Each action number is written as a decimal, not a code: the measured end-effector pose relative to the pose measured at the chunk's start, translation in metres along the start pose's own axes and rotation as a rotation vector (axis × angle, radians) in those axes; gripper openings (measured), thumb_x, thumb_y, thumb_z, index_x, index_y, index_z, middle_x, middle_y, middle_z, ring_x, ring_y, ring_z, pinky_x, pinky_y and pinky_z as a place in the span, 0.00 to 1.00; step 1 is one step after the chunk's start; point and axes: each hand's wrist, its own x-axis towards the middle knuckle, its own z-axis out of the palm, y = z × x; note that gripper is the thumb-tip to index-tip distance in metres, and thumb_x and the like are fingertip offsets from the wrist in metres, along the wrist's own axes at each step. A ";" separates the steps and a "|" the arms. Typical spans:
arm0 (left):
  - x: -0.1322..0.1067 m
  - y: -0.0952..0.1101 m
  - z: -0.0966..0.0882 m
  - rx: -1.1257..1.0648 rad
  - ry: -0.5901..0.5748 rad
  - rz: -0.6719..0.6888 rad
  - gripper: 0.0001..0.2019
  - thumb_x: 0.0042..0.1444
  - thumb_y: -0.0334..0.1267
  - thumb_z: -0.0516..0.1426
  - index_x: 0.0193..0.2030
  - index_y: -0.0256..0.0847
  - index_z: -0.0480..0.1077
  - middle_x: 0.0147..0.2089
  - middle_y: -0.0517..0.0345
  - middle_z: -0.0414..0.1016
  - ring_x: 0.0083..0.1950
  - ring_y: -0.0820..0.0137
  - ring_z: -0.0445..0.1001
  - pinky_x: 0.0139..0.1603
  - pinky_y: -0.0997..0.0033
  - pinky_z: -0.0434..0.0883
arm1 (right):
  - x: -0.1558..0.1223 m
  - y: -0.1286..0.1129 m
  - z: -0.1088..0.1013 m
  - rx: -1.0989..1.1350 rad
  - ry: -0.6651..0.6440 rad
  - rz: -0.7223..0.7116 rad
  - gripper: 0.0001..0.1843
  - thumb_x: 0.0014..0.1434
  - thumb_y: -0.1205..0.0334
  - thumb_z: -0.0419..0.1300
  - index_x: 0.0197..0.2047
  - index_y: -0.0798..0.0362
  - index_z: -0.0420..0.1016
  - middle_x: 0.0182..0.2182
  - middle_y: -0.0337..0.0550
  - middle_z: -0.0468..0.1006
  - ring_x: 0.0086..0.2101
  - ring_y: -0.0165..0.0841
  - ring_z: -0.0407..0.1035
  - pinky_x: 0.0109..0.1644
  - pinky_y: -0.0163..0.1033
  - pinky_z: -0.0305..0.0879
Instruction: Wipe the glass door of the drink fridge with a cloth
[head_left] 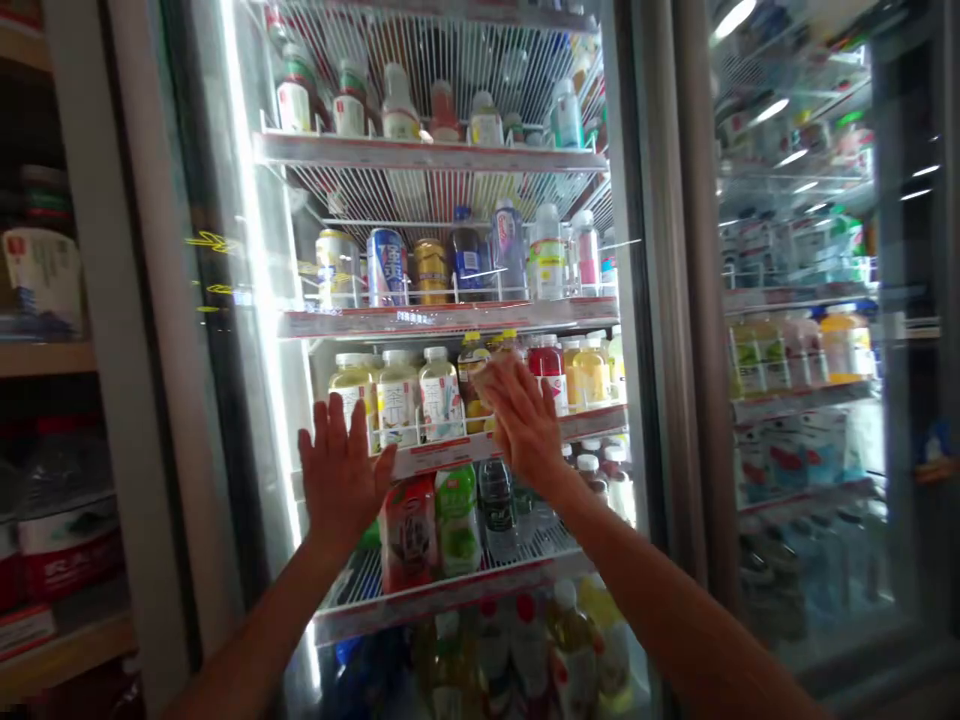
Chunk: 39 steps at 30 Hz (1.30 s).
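Both my hands are raised in front of a lit drinks fridge (645, 300). My left hand (341, 478) is open, fingers spread upward, just below the pale yellow bottles (397, 395) on the third shelf (450, 452). My right hand (521, 415) is open too, fingers stretched flat toward the left, covering part of a yellow-capped bottle (472, 360) on that shelf. Neither hand holds anything. A red juice bottle (549, 368) stands just right of my right hand.
Cans (387, 265) and bottles fill the shelf above; green and red cartons (431, 525) stand below my hands. A second glass-door fridge (810, 330) stands to the right. Wooden shelving (45, 358) with packaged goods is at the left.
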 end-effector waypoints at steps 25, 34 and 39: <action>-0.051 0.041 0.011 -0.038 -0.042 0.031 0.35 0.60 0.45 0.51 0.69 0.45 0.36 0.71 0.48 0.40 0.71 0.59 0.38 0.68 0.48 0.39 | -0.081 0.030 -0.020 -0.142 0.182 0.329 0.30 0.60 0.65 0.47 0.66 0.48 0.52 0.64 0.52 0.53 0.63 0.48 0.46 0.59 0.61 0.52; -0.073 0.053 0.004 -0.037 -0.091 0.078 0.36 0.59 0.41 0.53 0.69 0.44 0.38 0.71 0.48 0.38 0.71 0.61 0.36 0.69 0.52 0.38 | -0.112 0.009 -0.025 -0.112 0.008 0.133 0.29 0.60 0.65 0.49 0.65 0.46 0.53 0.62 0.49 0.60 0.63 0.42 0.49 0.64 0.57 0.46; -0.083 0.067 0.009 -0.020 -0.075 0.034 0.36 0.59 0.43 0.52 0.69 0.40 0.37 0.71 0.44 0.37 0.71 0.58 0.35 0.68 0.49 0.37 | -0.127 0.027 -0.031 -0.199 0.130 0.405 0.26 0.61 0.64 0.48 0.63 0.56 0.57 0.63 0.59 0.55 0.63 0.48 0.46 0.60 0.62 0.50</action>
